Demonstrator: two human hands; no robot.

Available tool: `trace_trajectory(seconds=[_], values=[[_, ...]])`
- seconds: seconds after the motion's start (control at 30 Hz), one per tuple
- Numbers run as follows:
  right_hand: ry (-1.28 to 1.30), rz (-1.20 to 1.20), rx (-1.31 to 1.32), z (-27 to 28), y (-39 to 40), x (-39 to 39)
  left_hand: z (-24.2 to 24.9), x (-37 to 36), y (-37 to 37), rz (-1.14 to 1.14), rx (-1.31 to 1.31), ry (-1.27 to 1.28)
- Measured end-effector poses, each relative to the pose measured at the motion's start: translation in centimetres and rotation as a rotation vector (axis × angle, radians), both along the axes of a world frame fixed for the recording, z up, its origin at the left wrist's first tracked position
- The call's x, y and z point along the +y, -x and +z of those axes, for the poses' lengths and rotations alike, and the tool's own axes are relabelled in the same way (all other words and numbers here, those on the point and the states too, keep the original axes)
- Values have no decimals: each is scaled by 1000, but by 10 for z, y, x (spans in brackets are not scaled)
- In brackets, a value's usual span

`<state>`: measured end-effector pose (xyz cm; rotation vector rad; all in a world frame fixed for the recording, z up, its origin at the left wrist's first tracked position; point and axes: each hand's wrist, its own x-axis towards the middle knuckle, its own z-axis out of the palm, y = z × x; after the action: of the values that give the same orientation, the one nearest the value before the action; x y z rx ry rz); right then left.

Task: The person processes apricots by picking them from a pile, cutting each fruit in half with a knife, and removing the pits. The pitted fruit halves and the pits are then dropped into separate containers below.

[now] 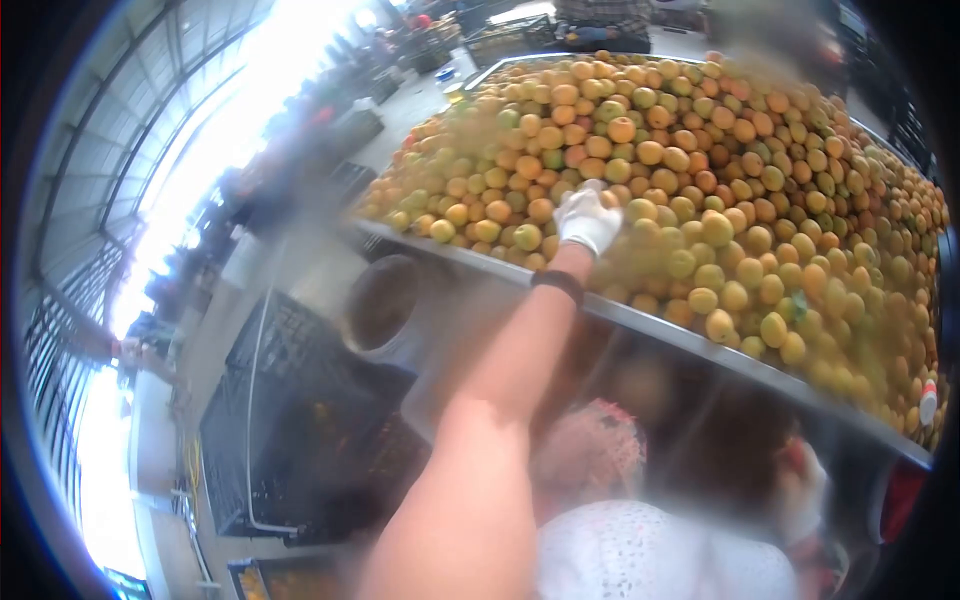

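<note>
My left hand (590, 217), in a white glove with a dark band at the wrist, reaches over the metal rim into a large heap of round yellow-orange and greenish fruit (720, 230). Its fingers curl down around an orange fruit (609, 200) at the surface of the heap. Low on the right, near my body, is my right hand (806, 490), also in a pale glove and blurred. Something reddish shows at its fingertips, but I cannot make out its fingers or any grip.
A metal rim (690, 335) edges the sloping heap on my side. Below it, to the left, stands a round bucket-like container (383, 305), with a dark bin (300, 420) nearby. A small white-and-red object (928, 402) lies at the far right. A person (603, 20) stands beyond the heap.
</note>
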<state>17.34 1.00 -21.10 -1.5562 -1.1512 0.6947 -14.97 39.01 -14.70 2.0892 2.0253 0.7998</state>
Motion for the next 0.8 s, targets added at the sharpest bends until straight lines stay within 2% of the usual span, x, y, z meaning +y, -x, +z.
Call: trace_trajectory(seconds=[0.03, 0.1, 0.13, 0.17, 0.2, 0.23, 0.27, 0.4, 0.47, 0.53, 0.63, 0.73, 0.8], values=[[-6, 35, 2, 8, 0, -1, -3, -10, 8, -102, -139, -143], [148, 233, -203, 35, 0, -2, 4, -61, 12, -368, -786, -204], [135, 275, -205, 36, 6, 0, 1, -84, 15, -391, -1234, 26], [102, 281, -213, 37, 12, 0, 21, -126, 21, -392, -1316, 107], [68, 287, -220, 39, 20, 1, 21, -152, 26, -388, -1405, 156], [54, 324, -220, 45, 31, 1, 5, -167, 32, -499, -1571, 203], [63, 318, -138, 55, 42, -2, 21, -203, 34, -429, -1734, 339], [76, 267, 97, 60, 56, -4, 4, -264, 28, -470, -1815, 311], [-34, 263, 67, 57, 61, -5, 7, -282, 30, -494, -1781, 413], [-146, 245, 44, 63, 67, -11, 17, -295, 32, -476, -1739, 385], [-95, 284, 43, 87, 71, -26, 39, -310, 30, -441, -1700, 387], [-71, 330, 186, 93, 68, -36, 38, -315, 28, -463, -1733, 352], [105, 404, 326, 98, 60, -41, 28, -313, 26, -505, -1758, 305]])
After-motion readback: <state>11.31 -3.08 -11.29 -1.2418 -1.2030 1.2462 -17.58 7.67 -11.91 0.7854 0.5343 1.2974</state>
